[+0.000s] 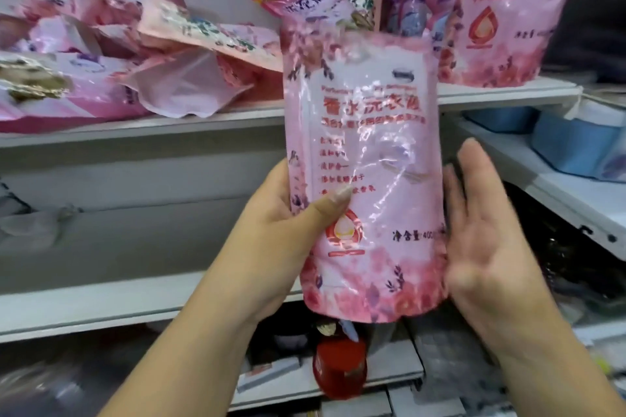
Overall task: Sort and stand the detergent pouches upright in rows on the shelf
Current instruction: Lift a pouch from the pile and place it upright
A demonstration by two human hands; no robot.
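While the pink pouch (364,176) hangs upright in front of the shelf (501,95), the left hand (281,240) has it pinched, thumb across the printed face and fingers hidden behind. The right hand (487,230) stands spread and flat just beside the pouch's other edge, palm turned toward it; touching or not, I can't quite tell. Up on the shelf, a jumbled heap of pouches (128,54) lies flat to the left, and standing pouches (491,17) form a row on the right. Placement looks to be the step in hand. Next it wants a lift to that row and a flat-bottomed set-down.
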